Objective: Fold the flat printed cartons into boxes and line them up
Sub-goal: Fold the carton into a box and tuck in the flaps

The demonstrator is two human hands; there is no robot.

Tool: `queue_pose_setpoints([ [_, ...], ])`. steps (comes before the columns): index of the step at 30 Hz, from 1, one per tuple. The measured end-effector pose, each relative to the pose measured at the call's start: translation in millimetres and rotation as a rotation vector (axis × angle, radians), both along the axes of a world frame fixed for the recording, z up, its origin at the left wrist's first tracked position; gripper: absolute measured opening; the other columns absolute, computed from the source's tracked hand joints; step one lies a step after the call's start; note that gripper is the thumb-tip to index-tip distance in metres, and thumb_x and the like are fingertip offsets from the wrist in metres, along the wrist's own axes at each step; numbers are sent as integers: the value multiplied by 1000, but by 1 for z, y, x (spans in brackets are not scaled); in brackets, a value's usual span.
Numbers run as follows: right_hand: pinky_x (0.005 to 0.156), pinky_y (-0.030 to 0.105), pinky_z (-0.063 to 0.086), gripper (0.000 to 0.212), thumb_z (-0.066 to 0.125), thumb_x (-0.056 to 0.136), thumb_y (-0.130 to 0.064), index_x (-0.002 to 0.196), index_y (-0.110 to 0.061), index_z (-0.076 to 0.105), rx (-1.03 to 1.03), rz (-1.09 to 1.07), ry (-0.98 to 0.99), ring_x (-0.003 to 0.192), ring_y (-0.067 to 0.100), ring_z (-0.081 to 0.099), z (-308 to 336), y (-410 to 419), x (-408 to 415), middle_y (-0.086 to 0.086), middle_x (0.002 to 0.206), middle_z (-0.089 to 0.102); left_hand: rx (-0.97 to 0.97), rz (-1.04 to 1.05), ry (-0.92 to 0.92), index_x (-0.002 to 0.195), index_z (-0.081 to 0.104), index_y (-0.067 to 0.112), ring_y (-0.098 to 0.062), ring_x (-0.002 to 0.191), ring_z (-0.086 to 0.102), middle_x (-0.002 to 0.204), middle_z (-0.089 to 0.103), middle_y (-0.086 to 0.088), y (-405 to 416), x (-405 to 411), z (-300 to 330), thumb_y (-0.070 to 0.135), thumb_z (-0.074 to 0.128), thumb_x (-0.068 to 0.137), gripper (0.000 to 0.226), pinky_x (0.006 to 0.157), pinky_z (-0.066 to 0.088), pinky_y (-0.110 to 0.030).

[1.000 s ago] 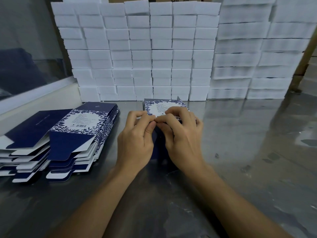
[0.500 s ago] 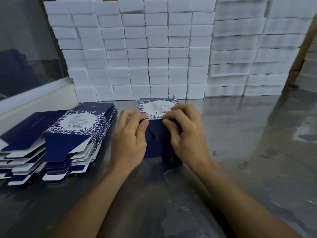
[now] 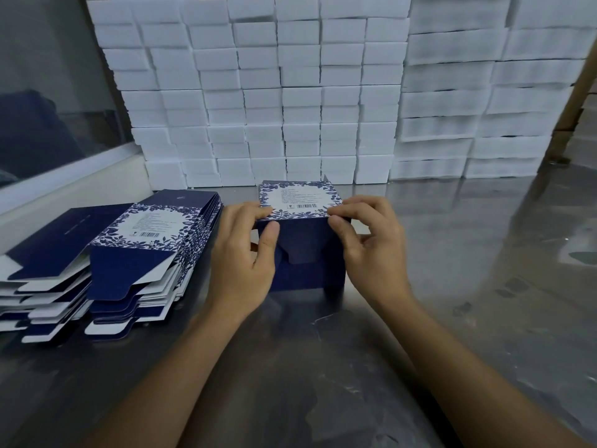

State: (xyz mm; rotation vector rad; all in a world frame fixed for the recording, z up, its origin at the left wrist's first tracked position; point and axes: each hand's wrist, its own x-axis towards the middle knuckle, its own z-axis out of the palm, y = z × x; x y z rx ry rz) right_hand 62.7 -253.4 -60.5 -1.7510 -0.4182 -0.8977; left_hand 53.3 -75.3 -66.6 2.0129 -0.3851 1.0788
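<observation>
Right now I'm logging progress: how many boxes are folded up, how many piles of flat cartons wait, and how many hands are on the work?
Folded blue box, held by left hand and right hand: 1
Piles of flat cartons: 2
Hands: 2
Total: 5

The label print on the box (image 3: pixel 298 202) is too small to read.

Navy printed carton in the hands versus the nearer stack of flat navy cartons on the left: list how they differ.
1. The navy printed carton in the hands is opened into a box; the flat navy cartons lie collapsed.
2. The carton stands alone, its tuck flaps closing the near end; the flat ones are piled, flaps sticking out.
3. The left hand and right hand grip the carton; the stack lies untouched.
Both share a floral-bordered barcode panel.
</observation>
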Motion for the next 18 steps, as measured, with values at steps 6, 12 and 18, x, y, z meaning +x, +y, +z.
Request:
queue_pose_setpoints([
  [6,66,14,56,60,78,87,-20,133,-41,46,71,217,275,109,-9,57,-12,-5,2,-26,122,55,-113,-132,365,146,20,42,16,92,60,128,49,14,6,4,-14,29,81,78,93,68,54,-10],
  [12,81,33,62,89,88,75,-12,143,-40,37,-55,212,394,114,6,57,-16,-6,4,-14,132,51,-60,-110,319,145,16,51,-11,119,55,140,47,12,5,3,-18,25,85,72,104,84,58,-32],
  [18,78,25,59,88,90,71,-16,136,-40,36,-113,152,335,106,2,56,-15,-4,1,-11,128,51,-56,-38,282,140,23,47,-23,117,57,140,48,8,2,-1,-16,27,85,69,98,90,53,-49],
])
